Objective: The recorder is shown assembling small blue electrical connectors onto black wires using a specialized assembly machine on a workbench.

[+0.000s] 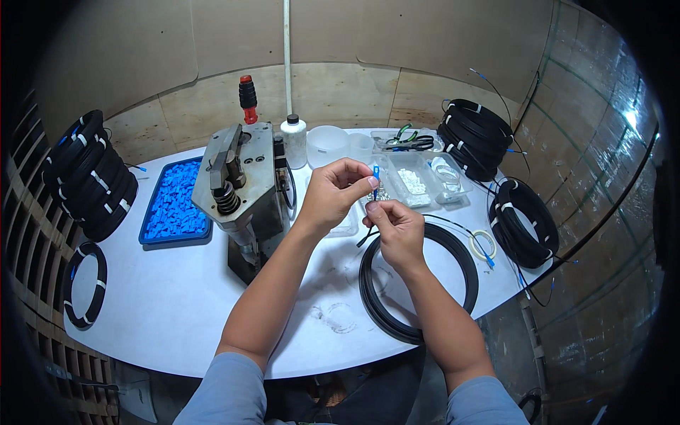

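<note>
In front of me, above the table, my left hand point(333, 191) pinches a small blue cable connector point(376, 171) between thumb and fingertips, held upright. Just below it my right hand point(398, 232) is closed on the black cable at the connector's lower end; the fingers partly hide the joint. A short black cable end point(365, 236) sticks out below the right fingers. Under the right forearm lies a coil of black cable point(365, 283) on the white table point(177, 304). Another blue connector point(489, 262) lies right of this coil.
A metal press point(241, 177) stands left of my hands, beside a blue tray point(177, 241) of small blue parts. Bundled black coils point(95, 173) stack at left, more coils point(476, 138) at right. Behind are a white bottle point(293, 142), plastic tubs point(327, 145) and a clear parts box point(453, 202).
</note>
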A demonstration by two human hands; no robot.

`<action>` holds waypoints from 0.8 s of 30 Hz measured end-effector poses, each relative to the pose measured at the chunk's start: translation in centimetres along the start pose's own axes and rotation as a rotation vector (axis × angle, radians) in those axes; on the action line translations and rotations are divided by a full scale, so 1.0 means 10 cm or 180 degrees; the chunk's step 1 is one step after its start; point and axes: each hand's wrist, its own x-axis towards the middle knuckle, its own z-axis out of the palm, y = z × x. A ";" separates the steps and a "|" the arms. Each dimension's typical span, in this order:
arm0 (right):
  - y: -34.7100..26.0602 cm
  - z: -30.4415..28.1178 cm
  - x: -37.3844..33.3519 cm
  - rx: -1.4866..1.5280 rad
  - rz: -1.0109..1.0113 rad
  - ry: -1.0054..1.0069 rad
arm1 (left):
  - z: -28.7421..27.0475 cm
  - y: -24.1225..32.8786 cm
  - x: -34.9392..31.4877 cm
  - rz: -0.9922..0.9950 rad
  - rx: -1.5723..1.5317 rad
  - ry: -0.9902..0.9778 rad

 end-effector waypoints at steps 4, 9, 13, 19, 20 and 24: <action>0.02 -0.01 0.00 0.0025 -0.0006 -0.0004 | -0.02 0.02 0.00 -0.0033 0.0105 -0.0057; 0.04 -0.02 0.00 0.0036 -0.0012 -0.0036 | -0.02 0.02 0.01 -0.0031 0.0097 -0.0083; 0.03 0.00 0.00 0.0036 -0.0006 -0.0063 | -0.04 0.02 0.01 0.0001 0.0121 -0.0050; 0.03 -0.01 0.01 0.0080 0.0014 -0.0065 | -0.04 -0.01 0.01 -0.0079 0.0085 -0.0182; 0.03 -0.02 0.01 0.0102 0.0008 -0.0056 | -0.04 -0.01 0.01 -0.0080 0.0084 -0.0182; 0.02 -0.01 0.01 0.0118 0.0028 -0.0080 | -0.06 -0.01 0.01 -0.0038 0.0115 -0.0173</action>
